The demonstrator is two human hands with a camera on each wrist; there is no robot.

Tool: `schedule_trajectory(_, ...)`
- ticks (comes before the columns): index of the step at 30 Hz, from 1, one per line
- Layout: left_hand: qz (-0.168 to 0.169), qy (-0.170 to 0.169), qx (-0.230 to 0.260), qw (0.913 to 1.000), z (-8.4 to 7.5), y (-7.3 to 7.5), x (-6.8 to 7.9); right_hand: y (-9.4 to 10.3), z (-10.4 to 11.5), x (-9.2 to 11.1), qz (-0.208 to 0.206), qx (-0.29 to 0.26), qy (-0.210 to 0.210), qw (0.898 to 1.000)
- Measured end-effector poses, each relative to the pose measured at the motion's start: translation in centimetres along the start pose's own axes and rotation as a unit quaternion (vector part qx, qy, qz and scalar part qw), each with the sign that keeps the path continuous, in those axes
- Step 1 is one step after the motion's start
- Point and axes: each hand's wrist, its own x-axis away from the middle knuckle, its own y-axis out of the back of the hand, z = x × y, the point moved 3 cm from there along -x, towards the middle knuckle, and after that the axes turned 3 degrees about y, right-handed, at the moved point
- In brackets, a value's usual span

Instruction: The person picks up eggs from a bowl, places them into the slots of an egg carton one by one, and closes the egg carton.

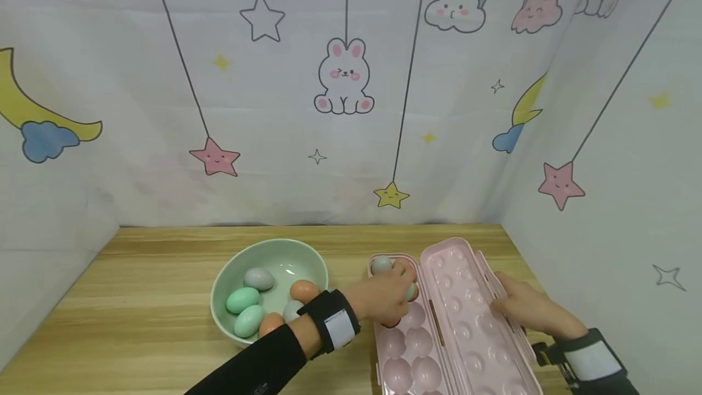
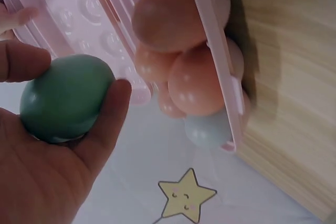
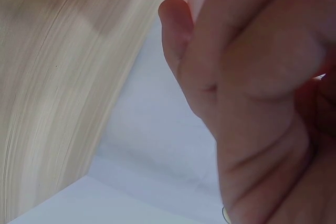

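My left hand (image 1: 382, 295) pinches a green egg (image 2: 68, 98) between thumb and fingers, over the far part of a pink egg carton (image 1: 392, 342). Brown eggs (image 2: 194, 80) and a pale grey egg (image 1: 381, 264) sit in the carton's far cups, while nearer cups show bare. The carton's lid (image 1: 466, 328) lies folded open on the right. Along its outer edge, my right hand (image 1: 534, 311) grips it, thumb on the inner side. In the right wrist view, curled fingers (image 3: 262, 77) hide most of the lid.
Left of the carton stands a light green bowl (image 1: 298, 259) holding several green, grey and brown eggs; my left forearm crosses in front of its right side. The wooden table (image 1: 142, 303) meets patterned cloth walls (image 1: 274, 194) at the back and sides.
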Motion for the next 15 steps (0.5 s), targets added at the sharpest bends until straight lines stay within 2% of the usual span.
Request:
schedule_trajectory(4, -0.007, -0.01, -0.069, 0.9975, -0.8, -0.9, -0.3, 0.0, -0.1, 0.1, -0.004, 0.004, 0.005, 1.0)
schedule_trajectory(8, -0.007, -0.017, -0.139, 0.9902, -1.3, -1.6, -0.4, 0.0, -0.1, 0.1, -0.005, 0.006, 0.004, 1.0)
schedule_trajectory(11, 0.003, -0.022, -0.158, 0.9872, -1.4, -2.0, -0.5, 0.0, -0.1, 0.0, -0.003, 0.005, 0.006, 1.0)
schedule_trajectory(15, 0.009, -0.016, -0.148, 0.9888, -1.5, -2.3, -0.8, 0.0, 0.1, 0.1, -0.004, 0.009, 0.017, 1.0)
